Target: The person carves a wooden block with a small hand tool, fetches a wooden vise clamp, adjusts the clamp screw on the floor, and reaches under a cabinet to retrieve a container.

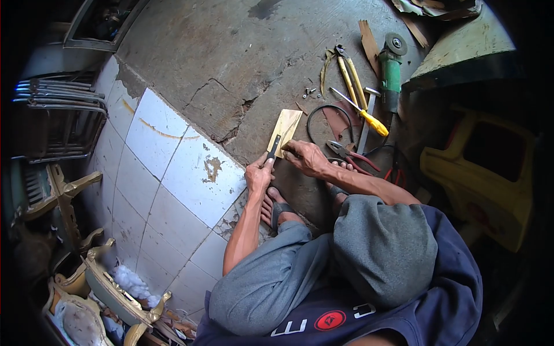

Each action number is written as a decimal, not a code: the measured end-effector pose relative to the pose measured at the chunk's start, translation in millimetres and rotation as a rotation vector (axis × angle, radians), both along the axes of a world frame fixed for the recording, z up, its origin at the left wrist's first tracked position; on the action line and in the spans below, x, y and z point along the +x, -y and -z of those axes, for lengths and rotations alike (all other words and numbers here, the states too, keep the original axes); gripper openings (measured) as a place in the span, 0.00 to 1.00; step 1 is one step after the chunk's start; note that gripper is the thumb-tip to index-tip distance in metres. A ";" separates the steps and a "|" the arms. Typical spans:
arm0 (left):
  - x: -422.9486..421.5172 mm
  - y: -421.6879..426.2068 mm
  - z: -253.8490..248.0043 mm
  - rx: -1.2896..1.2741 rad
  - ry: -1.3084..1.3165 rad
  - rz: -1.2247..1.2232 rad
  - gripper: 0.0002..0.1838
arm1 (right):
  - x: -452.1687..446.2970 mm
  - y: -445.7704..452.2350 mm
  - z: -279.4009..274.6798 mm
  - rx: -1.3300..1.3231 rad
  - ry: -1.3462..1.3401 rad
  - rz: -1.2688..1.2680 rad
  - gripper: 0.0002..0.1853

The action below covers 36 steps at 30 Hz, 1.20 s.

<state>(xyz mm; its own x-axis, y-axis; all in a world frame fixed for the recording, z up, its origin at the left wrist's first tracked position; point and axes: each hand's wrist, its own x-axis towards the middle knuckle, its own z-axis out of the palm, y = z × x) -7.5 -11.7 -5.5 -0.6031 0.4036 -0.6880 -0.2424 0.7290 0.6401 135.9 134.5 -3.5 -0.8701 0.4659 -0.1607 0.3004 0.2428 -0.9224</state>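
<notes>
A pale, flat piece of wood (290,122) is held just above the floor in front of my feet. On its face lies a narrow dark strip (276,144), apparently metal, pressed down by the thumb of my left hand (259,174). The left fingers are closed around the lower end of the wood and strip. My right hand (310,158) has its fingers curled together at the wood's lower right edge, touching it; whether something small is also pinched there cannot be seen. Closest to the right hand are pliers (352,157) with red handles and a black cable (309,124).
A yellow-handled screwdriver (374,123), a hammer (369,118), long yellow-handled cutters (353,81) and a green angle grinder (391,78) lie to the right. Several screws (310,91) are scattered nearby. White tiles (173,150) border the cracked concrete (190,63); carved furniture parts (109,282) stand left.
</notes>
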 end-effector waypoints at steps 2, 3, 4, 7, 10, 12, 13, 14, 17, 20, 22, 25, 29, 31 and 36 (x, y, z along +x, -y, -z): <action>1.2 -2.3 -1.1 -0.016 -0.020 -0.002 0.21 | 1.1 2.1 2.8 0.049 -0.010 0.030 0.13; 1.7 -3.0 -2.3 -0.015 -0.018 -0.001 0.21 | 1.8 2.7 3.9 0.050 -0.008 0.031 0.13; 1.6 -2.8 -2.4 -0.010 -0.015 0.001 0.21 | 1.6 3.2 4.2 0.048 0.015 0.018 0.13; 0.2 -3.8 0.4 0.000 -0.015 0.000 0.21 | 0.3 0.6 6.4 0.047 0.023 -0.004 0.13; 0.5 -1.9 -2.3 -0.006 -0.014 0.001 0.21 | -0.4 2.2 6.1 0.036 0.016 -0.010 0.14; 1.3 -2.9 -3.4 -0.006 -0.010 -0.002 0.21 | -0.3 1.5 4.5 0.034 0.022 -0.013 0.14; 1.1 -2.5 -3.0 -0.007 -0.014 0.004 0.21 | -0.3 1.7 3.7 0.036 0.024 -0.007 0.14; 0.3 -2.9 -2.4 -0.006 -0.020 0.010 0.21 | -1.1 0.9 3.0 0.039 0.024 -0.002 0.14; 0.0 -1.0 1.2 0.000 -0.023 0.011 0.21 | -1.0 3.5 5.9 0.063 0.021 -0.014 0.14; 0.3 0.0 3.0 0.020 -0.006 0.003 0.23 | -1.5 1.4 -0.6 -0.008 0.023 -0.035 0.14; 0.6 -0.5 0.9 0.006 -0.012 0.006 0.23 | -0.9 1.8 -1.1 -0.013 0.026 -0.036 0.14; -0.1 -0.7 3.2 0.000 -0.016 0.005 0.23 | -2.4 1.8 -4.2 0.009 0.048 -0.039 0.14; 0.9 -2.3 -4.1 -0.001 -0.017 0.011 0.23 | -2.9 0.2 -7.6 -0.060 0.110 -0.078 0.13; 1.5 -3.8 -3.6 -0.003 -0.018 0.003 0.23 | -1.9 0.3 -3.2 -0.025 0.078 -0.058 0.13; 1.3 -2.7 3.4 0.001 -0.011 -0.013 0.22 | -2.3 0.1 -1.9 0.070 0.067 -0.063 0.14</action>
